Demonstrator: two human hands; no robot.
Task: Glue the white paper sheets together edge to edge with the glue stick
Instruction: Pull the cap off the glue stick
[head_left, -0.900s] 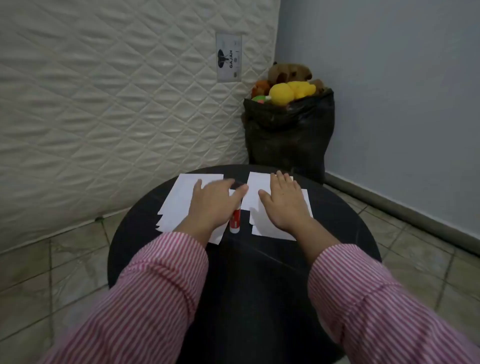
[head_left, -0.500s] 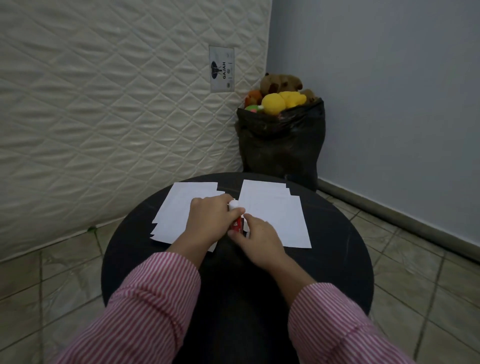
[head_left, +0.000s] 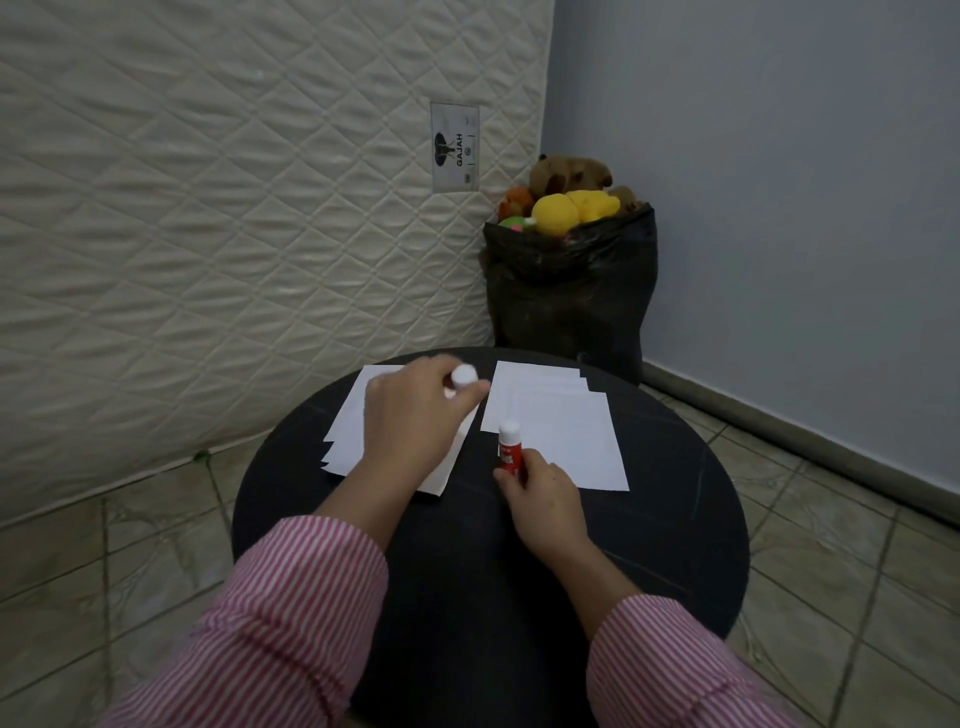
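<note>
Two stacks of white paper sheets lie on a round black table (head_left: 675, 519): the left stack (head_left: 353, 421) and the right stack (head_left: 561, 431). My right hand (head_left: 545, 499) grips a red glue stick (head_left: 509, 449) upright between the stacks, its white top showing. Over the left stack, my left hand (head_left: 415, 415) pinches the white cap (head_left: 464, 375), lifted away from the stick. That hand hides part of the left stack.
A quilted mattress (head_left: 208, 234) leans against the wall at the left. A black bag (head_left: 571, 296) filled with plush toys stands in the corner behind the table. Tiled floor surrounds the table; a grey wall is at the right.
My hands went from lying flat on the sheets to grasping the glue stick. The left hand has pulled the cap off and moved it up and left; the right keeps the stick.
</note>
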